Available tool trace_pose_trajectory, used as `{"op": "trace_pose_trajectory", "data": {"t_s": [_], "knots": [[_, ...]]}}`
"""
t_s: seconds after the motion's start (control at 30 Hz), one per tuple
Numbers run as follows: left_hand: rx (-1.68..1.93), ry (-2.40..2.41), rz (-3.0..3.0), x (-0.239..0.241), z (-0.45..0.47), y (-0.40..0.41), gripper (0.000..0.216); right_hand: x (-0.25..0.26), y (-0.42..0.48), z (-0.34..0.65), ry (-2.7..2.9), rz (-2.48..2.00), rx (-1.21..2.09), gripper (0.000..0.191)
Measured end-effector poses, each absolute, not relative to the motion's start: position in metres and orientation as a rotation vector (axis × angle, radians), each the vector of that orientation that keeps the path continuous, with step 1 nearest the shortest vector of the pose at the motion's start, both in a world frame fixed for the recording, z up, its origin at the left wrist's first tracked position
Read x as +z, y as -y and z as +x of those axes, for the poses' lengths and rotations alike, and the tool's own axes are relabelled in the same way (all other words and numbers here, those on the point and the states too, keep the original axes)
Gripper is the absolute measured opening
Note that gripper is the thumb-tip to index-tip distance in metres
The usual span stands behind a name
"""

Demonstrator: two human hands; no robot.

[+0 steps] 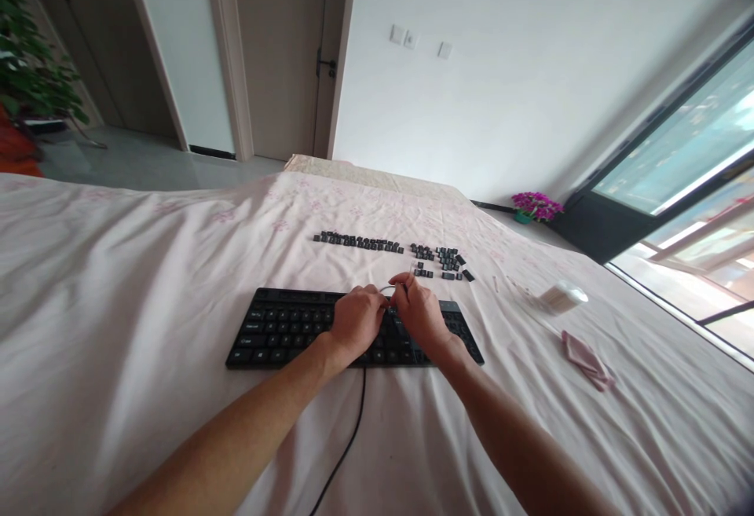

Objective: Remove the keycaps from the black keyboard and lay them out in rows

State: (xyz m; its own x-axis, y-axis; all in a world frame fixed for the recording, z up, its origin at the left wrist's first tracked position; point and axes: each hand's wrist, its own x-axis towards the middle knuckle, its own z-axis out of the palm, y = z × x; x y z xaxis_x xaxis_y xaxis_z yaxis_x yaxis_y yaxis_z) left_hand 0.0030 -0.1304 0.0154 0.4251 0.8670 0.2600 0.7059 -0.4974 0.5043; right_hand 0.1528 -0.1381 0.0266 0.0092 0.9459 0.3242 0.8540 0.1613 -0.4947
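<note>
A black keyboard (283, 334) lies on the pale pink flowered sheet, its number pad side bare of keys where it shows at the right. My left hand (359, 316) is closed over the middle of the keyboard, fingertips pressed together. Against it, my right hand (421, 312) is closed in a pinch over the keyboard's right half. A thin pale wire-like curve shows between the two hands; its ends are hidden by the fingers. Beyond the keyboard lie several loose black keycaps (359, 242) in rows, with another group of keycaps (448, 263) to their right.
The keyboard's cable (352, 441) runs toward me across the sheet (165, 280). To the right are a white cylindrical container (562, 298), thin sticks beside it, and a folded pink cloth (587, 360). Past the bed stand a door (280, 53) and purple flowers (536, 206).
</note>
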Motion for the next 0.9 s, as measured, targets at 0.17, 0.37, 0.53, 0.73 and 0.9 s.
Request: {"op": "trace_pose_trajectory", "data": {"t_s": [0.17, 0.37, 0.53, 0.73, 0.9], "knots": [[0.695, -1.368, 2.327, 0.017, 0.005, 0.130, 0.016, 0.022, 0.147, 0.157, 1.788, -1.611, 0.238, 0.022], [0.660, -1.448, 2.368, 0.019, 0.022, 0.127, 0.031, 0.024, 0.133, 0.164, 2.042, -1.434, -0.043, 0.022], [0.672, -1.440, 2.384, 0.017, 0.030, 0.125, 0.032, 0.017, 0.121, 0.170, 2.092, -1.326, -0.207, 0.026], [0.712, -1.376, 2.386, 0.014, 0.028, 0.126, 0.025, 0.011, 0.123, 0.173, 2.027, -1.201, -0.316, 0.025], [0.776, -1.347, 2.325, 0.015, 0.028, 0.130, 0.021, 0.007, 0.125, 0.177, 1.992, -1.267, -0.193, 0.031]]}}
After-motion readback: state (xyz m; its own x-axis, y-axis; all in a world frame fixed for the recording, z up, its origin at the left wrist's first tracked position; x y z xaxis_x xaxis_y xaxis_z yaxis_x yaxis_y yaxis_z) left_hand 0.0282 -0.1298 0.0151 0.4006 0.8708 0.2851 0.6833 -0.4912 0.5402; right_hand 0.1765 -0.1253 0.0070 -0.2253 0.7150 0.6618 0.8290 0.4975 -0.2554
